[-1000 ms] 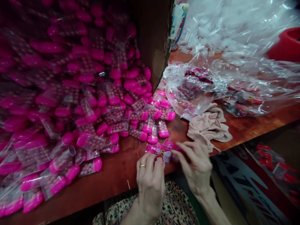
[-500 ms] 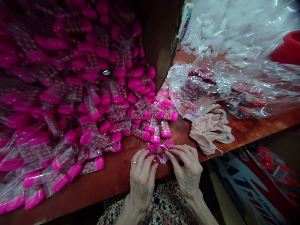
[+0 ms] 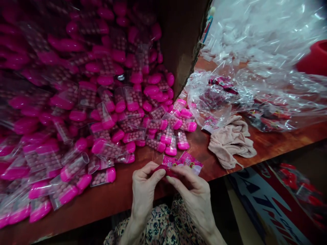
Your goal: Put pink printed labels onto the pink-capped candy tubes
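Note:
My left hand [image 3: 144, 192] and my right hand [image 3: 195, 197] meet at the front edge of a reddish wooden table [image 3: 122, 194]. Both pinch a small pink printed label [image 3: 166, 170] between fingertips. Two more pink printed labels [image 3: 190, 161] lie on the table just beyond my fingers. A big heap of clear candy tubes with pink caps [image 3: 84, 112] spills from a cardboard box [image 3: 184, 44] and fills the left of the view. The nearest tubes lie a short way past my hands.
A crumpled beige cloth [image 3: 231, 143] lies right of my hands. Behind it are clear plastic bags [image 3: 255, 78] holding red and pink packets. A red container [image 3: 315, 58] sits at the far right. Printed boxes [image 3: 276, 204] show below the table edge.
Both hands drew back toward the table edge and closer together, lifting one label off the small stack, which stays on the table. The view has shifted slightly left.

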`<state>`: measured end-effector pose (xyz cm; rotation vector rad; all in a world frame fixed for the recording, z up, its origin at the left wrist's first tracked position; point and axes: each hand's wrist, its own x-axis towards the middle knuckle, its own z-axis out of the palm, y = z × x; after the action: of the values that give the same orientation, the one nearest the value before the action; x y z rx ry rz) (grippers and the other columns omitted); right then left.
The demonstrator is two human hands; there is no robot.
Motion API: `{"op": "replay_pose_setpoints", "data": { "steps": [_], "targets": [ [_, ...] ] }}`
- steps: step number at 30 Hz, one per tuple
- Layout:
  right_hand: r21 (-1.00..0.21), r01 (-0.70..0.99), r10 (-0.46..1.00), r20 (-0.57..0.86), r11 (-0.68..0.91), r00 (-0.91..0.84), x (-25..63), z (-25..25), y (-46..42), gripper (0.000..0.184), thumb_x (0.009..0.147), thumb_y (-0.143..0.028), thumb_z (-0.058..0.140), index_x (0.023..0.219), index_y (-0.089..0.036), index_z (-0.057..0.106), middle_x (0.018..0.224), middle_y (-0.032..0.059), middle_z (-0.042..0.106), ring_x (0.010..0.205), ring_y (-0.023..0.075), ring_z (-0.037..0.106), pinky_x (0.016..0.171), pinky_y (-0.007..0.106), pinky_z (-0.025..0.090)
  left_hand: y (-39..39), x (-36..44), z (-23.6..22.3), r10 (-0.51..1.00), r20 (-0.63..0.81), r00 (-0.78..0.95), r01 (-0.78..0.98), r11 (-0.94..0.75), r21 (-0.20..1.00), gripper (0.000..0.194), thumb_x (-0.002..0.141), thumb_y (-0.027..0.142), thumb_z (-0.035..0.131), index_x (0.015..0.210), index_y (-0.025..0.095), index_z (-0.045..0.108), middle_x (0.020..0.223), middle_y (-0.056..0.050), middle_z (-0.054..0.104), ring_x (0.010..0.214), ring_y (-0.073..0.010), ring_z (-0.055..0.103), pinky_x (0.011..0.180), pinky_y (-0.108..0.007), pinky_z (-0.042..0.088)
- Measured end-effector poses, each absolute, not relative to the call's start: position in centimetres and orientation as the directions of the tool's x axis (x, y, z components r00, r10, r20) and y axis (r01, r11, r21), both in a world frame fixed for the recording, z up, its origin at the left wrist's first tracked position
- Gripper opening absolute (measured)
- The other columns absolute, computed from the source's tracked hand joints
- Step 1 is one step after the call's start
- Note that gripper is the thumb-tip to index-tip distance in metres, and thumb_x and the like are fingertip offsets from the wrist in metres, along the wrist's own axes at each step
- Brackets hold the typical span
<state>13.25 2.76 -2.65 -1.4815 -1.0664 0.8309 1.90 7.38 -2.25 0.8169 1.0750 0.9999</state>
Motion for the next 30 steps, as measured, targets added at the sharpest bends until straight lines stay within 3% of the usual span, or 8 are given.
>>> {"op": "replay_pose_setpoints", "data": {
  "steps": [2,11,14,17,19,21,25,30],
  "targets": [
    [-0.989,0.149,0.955,0.032,-0.013,0.294,13.0,-2.7,2.8,0.003,0.079,-0.019,0.066,0.079,-0.02,0.068,0.07,0.0014,0.064,0.067,0.0157,0.061,0.059,0.027,0.051,7.2,1.4,-2.5,0.945,-0.299,0.133,-0.209,0.321,0.924,0.015,0.073,0.02,0.068,0.059,0.015,0.069,0.058,0.002,0.06,0.057,-0.0098,0.054,0.057,-0.02,0.043],
    [-0.945,0.318,0.95,0.167,0.078,0.264,12.2,-2.1,3.6,0.019,0.085,-0.018,0.055,0.068,-0.018,0.062,0.057,-0.0016,0.053,0.053,0.011,0.05,0.047,0.021,0.041,6.4,0.7,-3.5,0.952,-0.304,0.031,-0.189,0.304,0.934,0.017,0.073,0.026,0.068,0.061,0.014,0.066,0.056,0.003,0.051,0.054,-0.009,0.043,0.053,-0.02,0.037],
    [-0.951,0.306,0.96,0.133,0.052,0.247,12.2,-2.2,3.5,0.024,0.088,-0.023,0.051,0.068,-0.019,0.062,0.058,-0.0015,0.053,0.054,0.0114,0.05,0.049,0.021,0.041,6.4,0.6,-3.5,0.953,-0.3,0.035,-0.177,0.301,0.937,0.021,0.075,0.027,0.066,0.058,0.014,0.064,0.055,0.003,0.05,0.055,-0.0094,0.042,0.053,-0.02,0.036],
    [-0.968,0.25,0.975,0.063,0.008,0.213,12.4,-2.3,3.4,0.028,0.091,-0.035,0.046,0.08,-0.02,0.066,0.069,0.0014,0.061,0.064,0.0145,0.057,0.058,0.024,0.047,6.7,0.3,-3.0,0.965,-0.258,0.038,-0.123,0.261,0.958,0.018,0.076,0.023,0.065,0.06,0.015,0.064,0.062,0.002,0.052,0.059,-0.0102,0.045,0.055,-0.021,0.036],
    [-0.973,0.227,0.975,0.001,-0.05,0.22,12.5,-2.3,3.4,0.023,0.084,-0.04,0.056,0.087,-0.02,0.066,0.077,0.0028,0.064,0.071,0.0167,0.06,0.063,0.026,0.049,6.8,0.0,-2.7,0.971,-0.232,0.053,-0.101,0.236,0.966,0.014,0.076,0.021,0.065,0.063,0.015,0.066,0.067,0.0,0.055,0.064,-0.0115,0.048,0.058,-0.021,0.038],
    [-0.968,0.237,0.974,-0.024,-0.079,0.227,12.4,-2.4,3.5,0.015,0.077,-0.034,0.067,0.082,-0.02,0.066,0.073,0.0013,0.063,0.068,0.0163,0.059,0.06,0.025,0.048,6.6,-0.3,-2.5,0.969,-0.228,0.095,-0.101,0.237,0.966,0.012,0.077,0.02,0.064,0.066,0.016,0.068,0.07,-0.001,0.057,0.067,-0.0127,0.051,0.06,-0.022,0.04],
    [-0.958,0.286,0.977,0.093,0.035,0.19,11.9,-2.5,3.9,0.016,0.079,-0.021,0.064,0.064,-0.02,0.062,0.06,-0.0019,0.055,0.057,0.0127,0.053,0.051,0.023,0.043,6.0,-0.8,-2.6,0.968,-0.226,0.109,-0.144,0.24,0.96,0.015,0.078,0.019,0.063,0.064,0.016,0.067,0.067,-0.001,0.056,0.066,-0.0127,0.051,0.061,-0.023,0.04],
    [-0.93,0.327,0.973,0.209,0.168,0.094,10.7,-2.1,4.4,0.02,0.083,-0.018,0.059,0.064,-0.019,0.06,0.06,-0.0019,0.053,0.054,0.0108,0.051,0.049,0.021,0.042,5.8,-1.5,-2.5,0.958,-0.273,0.088,-0.284,0.287,0.915,0.015,0.076,0.02,0.065,0.062,0.014,0.066,0.064,0.0,0.055,0.059,-0.0108,0.05,0.057,-0.023,0.04]
  ]
}}
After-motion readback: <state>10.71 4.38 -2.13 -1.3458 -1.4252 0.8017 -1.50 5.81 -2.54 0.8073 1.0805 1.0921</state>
